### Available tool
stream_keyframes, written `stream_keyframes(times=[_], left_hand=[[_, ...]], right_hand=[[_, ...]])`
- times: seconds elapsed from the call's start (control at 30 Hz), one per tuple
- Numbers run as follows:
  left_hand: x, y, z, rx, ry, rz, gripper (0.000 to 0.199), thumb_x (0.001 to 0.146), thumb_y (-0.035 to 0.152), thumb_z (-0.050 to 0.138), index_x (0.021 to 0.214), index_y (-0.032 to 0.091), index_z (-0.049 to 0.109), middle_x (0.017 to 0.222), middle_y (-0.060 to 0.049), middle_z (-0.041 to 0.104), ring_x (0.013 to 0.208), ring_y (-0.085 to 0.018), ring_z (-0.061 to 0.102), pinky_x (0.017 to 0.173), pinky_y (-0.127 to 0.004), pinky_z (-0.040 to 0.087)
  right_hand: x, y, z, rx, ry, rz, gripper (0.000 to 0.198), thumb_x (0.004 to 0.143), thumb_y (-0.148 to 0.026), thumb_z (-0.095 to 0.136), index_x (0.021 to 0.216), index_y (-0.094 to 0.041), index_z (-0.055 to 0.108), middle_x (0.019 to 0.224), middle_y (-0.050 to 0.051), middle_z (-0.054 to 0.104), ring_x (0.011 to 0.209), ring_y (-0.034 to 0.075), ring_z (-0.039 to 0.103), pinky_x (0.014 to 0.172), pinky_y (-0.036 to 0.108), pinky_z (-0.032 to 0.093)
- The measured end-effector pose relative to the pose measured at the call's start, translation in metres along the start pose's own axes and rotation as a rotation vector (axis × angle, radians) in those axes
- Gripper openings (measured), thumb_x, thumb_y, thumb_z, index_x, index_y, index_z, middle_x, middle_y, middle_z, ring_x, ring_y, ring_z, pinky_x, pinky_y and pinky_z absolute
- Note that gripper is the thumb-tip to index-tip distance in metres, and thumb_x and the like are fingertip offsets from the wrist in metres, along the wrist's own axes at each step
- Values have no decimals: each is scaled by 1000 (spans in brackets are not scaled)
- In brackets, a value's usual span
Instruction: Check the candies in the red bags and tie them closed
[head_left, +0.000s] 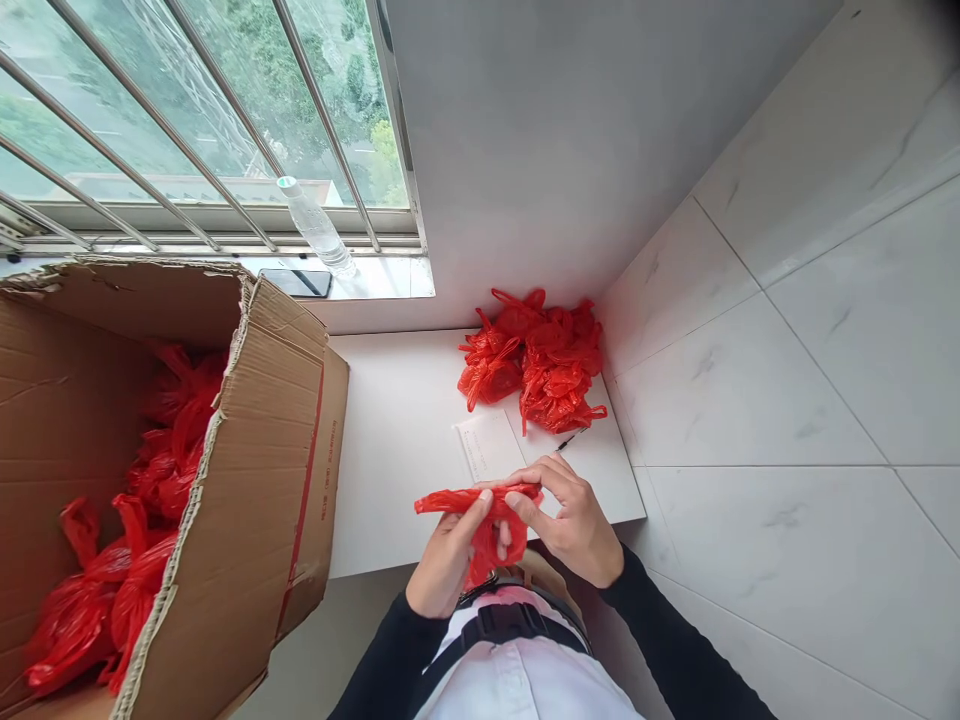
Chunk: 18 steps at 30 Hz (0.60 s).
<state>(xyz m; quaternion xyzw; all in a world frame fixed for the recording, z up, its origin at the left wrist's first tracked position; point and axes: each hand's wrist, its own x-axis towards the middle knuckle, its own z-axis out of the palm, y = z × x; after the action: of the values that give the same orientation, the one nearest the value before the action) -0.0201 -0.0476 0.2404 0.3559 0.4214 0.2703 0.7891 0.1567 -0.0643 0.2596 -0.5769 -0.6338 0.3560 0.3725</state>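
Stretched between my hands in front of my waist is a red plastic bag [499, 540], its upper edge bunched into a narrow band. My left hand [450, 550] pinches this band between thumb and fingers, and a loose end sticks out to the left. My right hand [566, 515] grips the other end with thumb and fingertips. Thin, see-through film hangs below the band, partly hidden by my fingers. Beyond my hands, a heap of crumpled red plastic bags [559, 360] lies at the table's back right corner.
A large open cardboard box [262, 480] at the left holds several knotted red bags [161, 480]. On the white table [390, 430] lie a sheet of paper [487, 445] and a pen [570, 440]. A clear bottle [319, 230] and a phone [296, 282] rest on the windowsill. Tiled wall stands right.
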Motion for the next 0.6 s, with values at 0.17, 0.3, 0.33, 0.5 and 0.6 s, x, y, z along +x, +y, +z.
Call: stream_keyframes(times=[0.17,0.3,0.33,0.5,0.6], left_hand=[[-2,6,-5,-58,50,42,26,98,46,57,100,21,55,92,-6,64,83,-19,66,73,-30,51],[-2,7,-13,87,29,129,25,94,39,66,87,20,52,89,-3,60,80,-17,61,71,-28,50],[-2,8,-15,143,25,163,23,93,37,66,88,20,52,89,-3,58,78,-16,59,70,-28,50],[-1,5,-26,484,33,390,9,87,15,65,91,21,59,87,-2,60,73,-15,54,66,-27,47],[0,-2,-33,652,134,592,27,78,6,65,99,22,65,93,-3,65,83,-19,59,74,-31,50]], right_hand=[[-5,2,1,69,-156,9,3,95,-27,70,96,-24,71,85,0,69,83,20,57,78,34,47],[-5,5,5,81,-165,-38,18,102,-41,60,102,-24,67,99,3,70,95,22,59,89,38,47],[-4,6,7,86,-130,-56,21,104,-43,55,108,-24,65,110,5,69,106,24,58,96,40,45],[9,16,20,132,-166,-132,31,109,-40,40,130,-23,56,130,9,63,126,25,54,112,43,38],[15,24,25,155,-189,36,32,110,-35,35,121,-21,62,93,4,67,88,19,63,88,35,48]])
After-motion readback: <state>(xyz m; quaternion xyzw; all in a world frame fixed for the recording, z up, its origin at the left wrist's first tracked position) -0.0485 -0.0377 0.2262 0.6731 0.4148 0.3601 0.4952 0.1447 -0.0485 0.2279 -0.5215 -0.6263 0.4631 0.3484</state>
